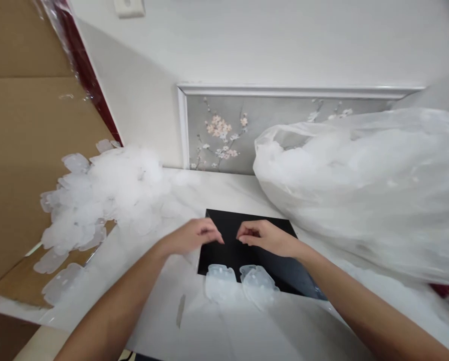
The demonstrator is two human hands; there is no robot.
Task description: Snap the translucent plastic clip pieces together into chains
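Observation:
Above a black flat panel point(224, 223) on the white table, my left hand point(196, 234) has its fingers drawn together with the thumb, tips pointing right. Facing it across a small gap, my right hand point(265, 236) is curled, thumb and fingertips close together. Nothing shows in either hand against the dark surface. Two small groups of frosted, translucent plastic pieces lie across the panel's near edge: a left group point(220, 282) and a right group point(258, 285). The pieces in the right group overlap and sit at an angle.
A heap of similar translucent pieces point(107, 190) spreads on the left, partly over a cardboard box point(21, 150). On the right bulges a large clear plastic bag point(360, 200) full of whitish pieces. Behind the table is a wall with a framed floral panel point(220, 135).

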